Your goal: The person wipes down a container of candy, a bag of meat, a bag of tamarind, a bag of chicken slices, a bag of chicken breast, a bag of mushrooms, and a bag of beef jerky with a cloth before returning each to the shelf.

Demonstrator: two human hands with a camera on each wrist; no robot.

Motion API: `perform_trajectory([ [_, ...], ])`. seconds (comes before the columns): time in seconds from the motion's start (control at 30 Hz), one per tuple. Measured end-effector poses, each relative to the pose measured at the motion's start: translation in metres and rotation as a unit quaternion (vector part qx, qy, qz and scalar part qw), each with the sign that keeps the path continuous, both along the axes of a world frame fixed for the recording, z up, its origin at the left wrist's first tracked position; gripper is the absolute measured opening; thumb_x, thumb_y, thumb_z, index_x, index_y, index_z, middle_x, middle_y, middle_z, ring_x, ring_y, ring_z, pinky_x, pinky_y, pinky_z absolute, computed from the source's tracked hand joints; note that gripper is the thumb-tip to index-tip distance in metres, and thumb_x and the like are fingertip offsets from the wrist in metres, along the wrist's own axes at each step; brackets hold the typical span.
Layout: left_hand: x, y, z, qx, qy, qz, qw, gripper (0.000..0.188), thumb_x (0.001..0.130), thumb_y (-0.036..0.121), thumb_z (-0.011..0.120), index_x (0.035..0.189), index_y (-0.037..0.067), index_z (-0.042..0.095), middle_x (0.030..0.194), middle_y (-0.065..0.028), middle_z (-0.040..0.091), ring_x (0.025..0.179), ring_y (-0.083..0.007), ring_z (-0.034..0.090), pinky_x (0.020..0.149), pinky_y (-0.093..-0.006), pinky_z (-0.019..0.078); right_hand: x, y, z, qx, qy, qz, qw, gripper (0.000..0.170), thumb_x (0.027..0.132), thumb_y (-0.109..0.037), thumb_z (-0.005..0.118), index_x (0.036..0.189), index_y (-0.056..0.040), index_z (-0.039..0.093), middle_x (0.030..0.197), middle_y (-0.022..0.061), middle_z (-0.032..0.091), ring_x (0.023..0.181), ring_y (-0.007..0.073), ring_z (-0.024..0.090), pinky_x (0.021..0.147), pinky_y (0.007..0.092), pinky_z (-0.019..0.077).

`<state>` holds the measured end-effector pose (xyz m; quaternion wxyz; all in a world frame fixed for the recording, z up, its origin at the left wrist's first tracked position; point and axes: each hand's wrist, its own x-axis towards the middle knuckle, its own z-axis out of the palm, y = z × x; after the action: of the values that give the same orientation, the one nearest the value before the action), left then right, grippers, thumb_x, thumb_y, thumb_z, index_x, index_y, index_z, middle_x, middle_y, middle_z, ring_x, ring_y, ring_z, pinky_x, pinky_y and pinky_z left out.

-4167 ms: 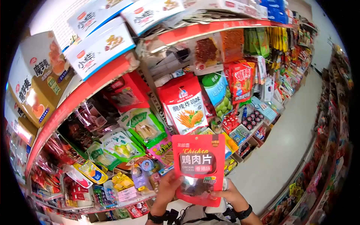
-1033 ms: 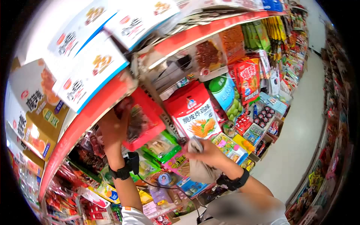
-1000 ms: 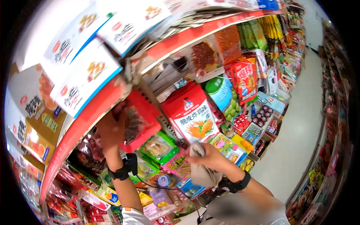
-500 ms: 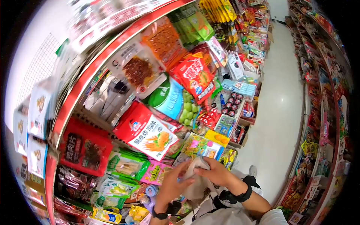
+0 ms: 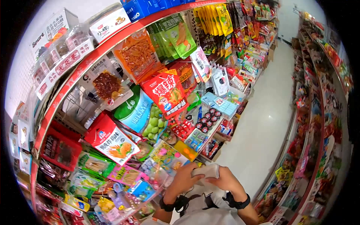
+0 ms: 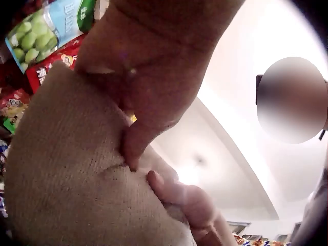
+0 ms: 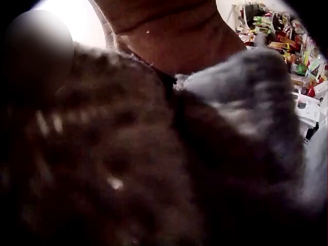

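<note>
In the head view my left hand (image 5: 185, 179) and right hand (image 5: 228, 180) hold a beige-grey cloth (image 5: 207, 171) between them, low in front of the body. Both thumbs press on its folded top. The left wrist view shows the ribbed cloth (image 6: 72, 159) hanging wide from the left hand (image 6: 154, 66), with fingertips of the right hand (image 6: 189, 202) pinching its edge. Dark, blurred cloth (image 7: 113, 154) fills most of the right wrist view below the right hand (image 7: 179, 38). A red chicken-slice pouch (image 5: 62, 150) hangs on the rack at far left.
A snack rack curves along the left, with a red-and-white pouch (image 5: 112, 140), a blue-green pouch (image 5: 138, 112) and a red pouch (image 5: 167, 93). Small boxed goods (image 5: 204, 129) stand lower down. A pale aisle floor (image 5: 262, 112) separates it from another shelf (image 5: 300, 150) at right.
Earlier both hands held a red chicken-slice pouch; later the left hand was at that pouch on the rack. The left hand has since joined the right at the cloth, and the view turned right.
</note>
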<state>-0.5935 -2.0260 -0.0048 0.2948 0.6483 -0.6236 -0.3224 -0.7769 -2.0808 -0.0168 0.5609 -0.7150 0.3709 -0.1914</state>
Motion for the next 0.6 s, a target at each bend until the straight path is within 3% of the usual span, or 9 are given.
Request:
perform_trajectory([
  [0.17,-0.036,-0.027,-0.009,-0.176,0.005,0.041,0.983,0.032,0.070,0.012,0.071,0.096,0.002,0.054,0.093,-0.0128,0.055,0.084,-0.0299,0.057,0.075,-0.0352,0.0449,-0.039,-0.032,-0.014,0.112,-0.044,0.027,0.992,0.033,0.073,-0.014,0.070,0.100,0.0021,0.060,0.085,0.0119,0.066,0.075,0.0178,0.061,0.071,0.0301,0.0473],
  [0.27,-0.036,-0.038,-0.016,-0.131,0.124,0.127,0.975,0.029,0.073,0.011,0.069,0.096,0.002,0.054,0.093,-0.0126,0.057,0.086,-0.0270,0.058,0.078,-0.0332,0.0459,-0.047,-0.044,-0.023,0.196,-0.078,0.006,0.978,0.033,0.074,-0.014,0.070,0.101,0.0026,0.060,0.087,0.0083,0.065,0.077,0.0144,0.059,0.073,0.0288,0.0466],
  [0.4,-0.007,-0.085,0.029,-0.163,0.107,0.161,0.967,0.027,0.079,0.011,0.064,0.102,0.001,0.054,0.095,-0.0113,0.061,0.089,-0.0220,0.061,0.079,-0.0320,0.0472,-0.036,-0.062,-0.028,0.184,-0.068,0.001,0.980,0.031,0.075,-0.012,0.069,0.101,0.0028,0.059,0.089,0.0059,0.065,0.080,0.0117,0.057,0.074,0.0271,0.0456],
  [0.47,0.015,-0.124,0.061,-0.195,0.173,0.164,0.952,0.030,0.081,0.010,0.062,0.107,0.001,0.053,0.099,-0.0105,0.061,0.092,-0.0181,0.060,0.081,-0.0310,0.0469,-0.032,-0.073,-0.027,0.170,-0.066,0.012,0.983,0.031,0.075,-0.012,0.069,0.100,0.0030,0.059,0.089,0.0051,0.064,0.079,0.0108,0.057,0.074,0.0266,0.0455],
  [0.53,0.042,-0.173,0.089,-0.320,0.065,0.146,0.934,0.031,0.081,0.009,0.061,0.110,0.000,0.052,0.097,-0.0094,0.061,0.091,-0.0165,0.059,0.082,-0.0302,0.0469,-0.027,-0.085,-0.020,0.165,-0.091,0.027,0.982,0.030,0.075,-0.012,0.069,0.100,0.0030,0.059,0.088,0.0040,0.064,0.077,0.0104,0.057,0.072,0.0264,0.0457],
  [0.6,0.063,-0.227,0.111,-0.347,0.216,0.164,0.898,0.032,0.081,0.008,0.061,0.110,-0.001,0.051,0.094,-0.0092,0.061,0.088,-0.0160,0.059,0.078,-0.0296,0.0478,-0.026,-0.099,-0.021,0.136,-0.071,0.014,0.988,0.029,0.076,-0.012,0.069,0.099,0.0028,0.060,0.087,0.0035,0.064,0.075,0.0102,0.056,0.071,0.0263,0.0458],
])
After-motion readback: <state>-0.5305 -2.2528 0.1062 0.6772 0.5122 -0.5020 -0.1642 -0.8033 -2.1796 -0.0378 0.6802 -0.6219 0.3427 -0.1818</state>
